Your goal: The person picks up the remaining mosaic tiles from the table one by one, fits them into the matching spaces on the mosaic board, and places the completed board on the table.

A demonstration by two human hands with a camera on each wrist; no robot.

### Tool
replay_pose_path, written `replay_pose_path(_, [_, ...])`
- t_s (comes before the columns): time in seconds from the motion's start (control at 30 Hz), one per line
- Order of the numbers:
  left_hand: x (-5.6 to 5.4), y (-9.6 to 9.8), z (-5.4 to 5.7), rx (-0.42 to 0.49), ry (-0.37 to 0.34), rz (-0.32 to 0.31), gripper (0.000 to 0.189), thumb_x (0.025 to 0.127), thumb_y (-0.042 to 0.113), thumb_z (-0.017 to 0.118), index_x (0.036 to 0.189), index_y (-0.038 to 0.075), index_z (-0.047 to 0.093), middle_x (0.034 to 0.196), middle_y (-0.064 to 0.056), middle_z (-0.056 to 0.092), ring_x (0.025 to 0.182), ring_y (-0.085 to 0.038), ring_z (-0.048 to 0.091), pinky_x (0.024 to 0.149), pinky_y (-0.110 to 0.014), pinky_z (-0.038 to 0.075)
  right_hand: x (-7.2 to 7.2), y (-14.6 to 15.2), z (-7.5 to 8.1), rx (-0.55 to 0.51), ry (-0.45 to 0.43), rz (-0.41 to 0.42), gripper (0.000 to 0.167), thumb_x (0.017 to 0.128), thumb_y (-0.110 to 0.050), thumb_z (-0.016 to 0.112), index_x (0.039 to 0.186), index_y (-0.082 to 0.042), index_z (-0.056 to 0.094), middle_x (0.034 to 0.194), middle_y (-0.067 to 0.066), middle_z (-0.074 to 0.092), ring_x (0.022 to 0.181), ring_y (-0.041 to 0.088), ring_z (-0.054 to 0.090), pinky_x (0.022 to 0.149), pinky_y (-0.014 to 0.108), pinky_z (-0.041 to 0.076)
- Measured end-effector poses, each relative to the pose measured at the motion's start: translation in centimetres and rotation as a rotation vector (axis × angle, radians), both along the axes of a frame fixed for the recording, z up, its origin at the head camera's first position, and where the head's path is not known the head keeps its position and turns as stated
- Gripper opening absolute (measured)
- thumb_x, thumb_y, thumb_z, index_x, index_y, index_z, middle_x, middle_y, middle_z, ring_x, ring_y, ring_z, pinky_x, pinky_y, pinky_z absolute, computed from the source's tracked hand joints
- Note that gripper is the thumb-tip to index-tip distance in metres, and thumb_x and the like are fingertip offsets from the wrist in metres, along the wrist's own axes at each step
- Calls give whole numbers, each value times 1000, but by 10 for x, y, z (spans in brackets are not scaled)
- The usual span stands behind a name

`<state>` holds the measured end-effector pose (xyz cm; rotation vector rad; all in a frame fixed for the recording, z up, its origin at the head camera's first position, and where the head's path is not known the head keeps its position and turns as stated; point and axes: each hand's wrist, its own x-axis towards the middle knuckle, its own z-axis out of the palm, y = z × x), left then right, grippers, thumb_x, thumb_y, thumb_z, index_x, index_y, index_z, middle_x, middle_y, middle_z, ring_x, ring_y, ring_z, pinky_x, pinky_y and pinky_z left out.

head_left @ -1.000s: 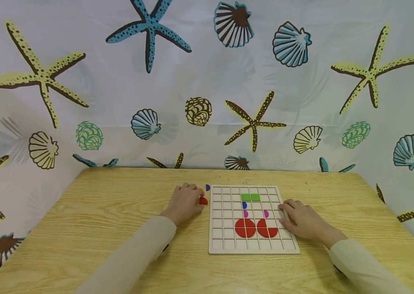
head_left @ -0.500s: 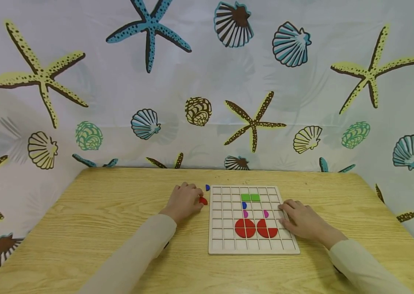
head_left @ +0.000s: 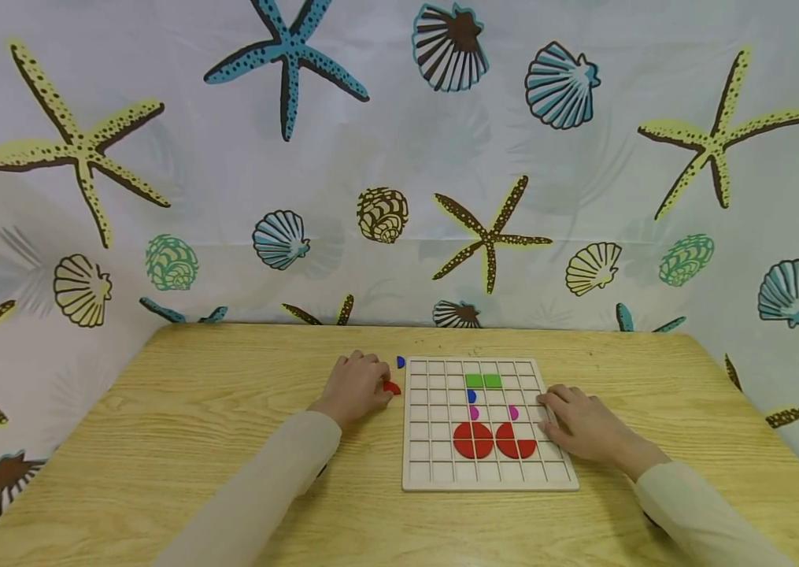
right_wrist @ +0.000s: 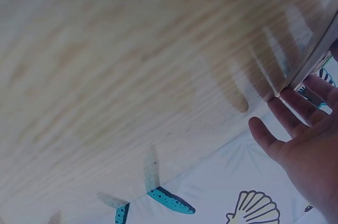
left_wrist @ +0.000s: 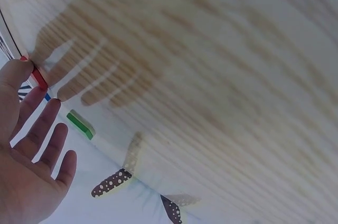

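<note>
My left hand (head_left: pixel 356 391) pinches a red quarter-circle-like piece (head_left: pixel 392 387) between thumb and index finger, just left of the gridded wooden board (head_left: pixel 420 471). In the left wrist view, the red piece (left_wrist: pixel 39 78) sits at the fingertips, and the other fingers are spread. A blue half-round piece (head_left: pixel 401 362) lies by the board's upper left corner. My right hand (head_left: pixel 586 425) rests against the board's right edge with relaxed fingers. On the board are two green squares (head_left: pixel 483 380), a blue half-round (head_left: pixel 471 396), two small magenta pieces (head_left: pixel 474 413) and several red quarter pieces (head_left: pixel 473 439).
A green piece (left_wrist: pixel 80 124) lies on the table beyond my left hand, hidden from the head view. The wood-grain table (head_left: pixel 229 362) extends around the board. A white cloth (head_left: pixel 371 142) printed with shells and starfish hangs behind and at both sides.
My left fingers have shifted very slightly on the red piece, which has turned a little. The right hand and the board have stayed put.
</note>
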<state>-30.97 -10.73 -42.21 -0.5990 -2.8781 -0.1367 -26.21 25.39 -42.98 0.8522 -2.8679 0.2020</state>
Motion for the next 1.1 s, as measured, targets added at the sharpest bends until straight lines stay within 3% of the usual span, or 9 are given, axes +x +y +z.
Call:
replay_pose_path(0.4, [1,0,4,22,-19,-7,19,78,33,69,85,16,65,86,0,61,83,-22,51,80,-42,41,0,0,-1,1,-5,-5,38,91,-28,53,122,-6,54,120,13,53,109,33,52,83,54,43])
replay_pose_path(0.8, [6,2,9,-5,8,-52,18,79,34,67,85,17,66,91,1,63,85,-21,51,83,-42,41,0,0,1,-4,-19,-8,39,91,-27,53,122,-5,54,121,14,53,110,34,52,85,54,42])
replay_pose_path(1.1, [10,12,16,-20,-13,-89,19,79,37,67,86,19,66,95,2,62,88,-21,50,87,-43,40,-2,2,-3,-1,-25,-13,39,91,-29,53,123,-6,53,122,13,52,111,33,51,86,54,42])
